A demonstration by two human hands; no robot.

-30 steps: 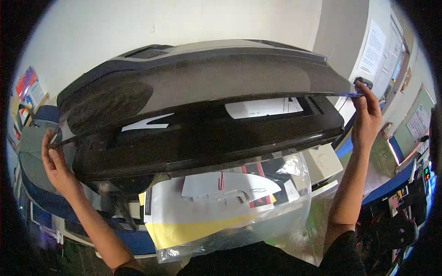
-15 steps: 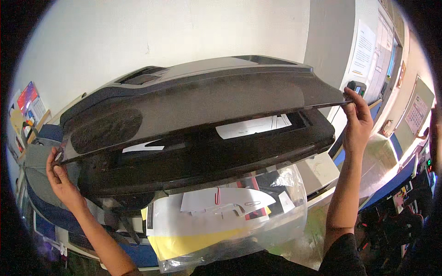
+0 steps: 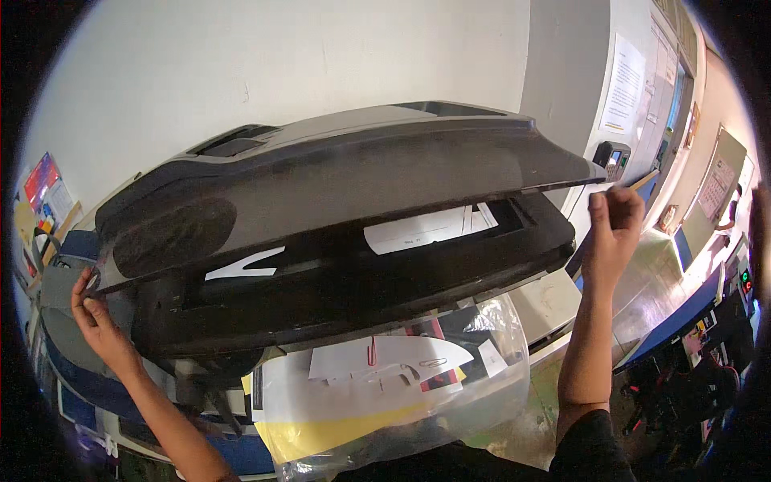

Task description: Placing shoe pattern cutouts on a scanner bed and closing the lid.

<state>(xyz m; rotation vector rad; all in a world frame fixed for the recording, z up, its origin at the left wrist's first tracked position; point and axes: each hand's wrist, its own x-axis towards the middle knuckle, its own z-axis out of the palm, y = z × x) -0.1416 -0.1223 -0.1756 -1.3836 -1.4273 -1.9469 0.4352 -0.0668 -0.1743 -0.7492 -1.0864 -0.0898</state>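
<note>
A long dark grey moulded panel (image 3: 361, 177) stretches across the view, its upper shell raised over a black lower part (image 3: 337, 309). Paper pieces (image 3: 414, 233) show in the gap between the two. At the shell's left corner my left hand (image 3: 104, 325) pinches the edge between thumb and fingers. My right hand (image 3: 614, 221) is just below the shell's right corner and apart from it, fingers curled, thumb separate, nothing held. A clear plastic bag (image 3: 506, 386) with papers lies in front of the black part. Two paper clips show on a white cut-out sheet (image 3: 385, 359) there.
A pale wall (image 3: 321, 56) rises behind the panel. A small wall-mounted device (image 3: 613, 157) sits beyond the right corner. Grey and dark blue padded material (image 3: 64, 297) is at the left. Dark equipment (image 3: 675, 377) stands at the lower right, beside a walkway.
My right hand has let go of the shell's right corner and dropped slightly below it. My left hand keeps its hold. The whole view has shifted slightly.
</note>
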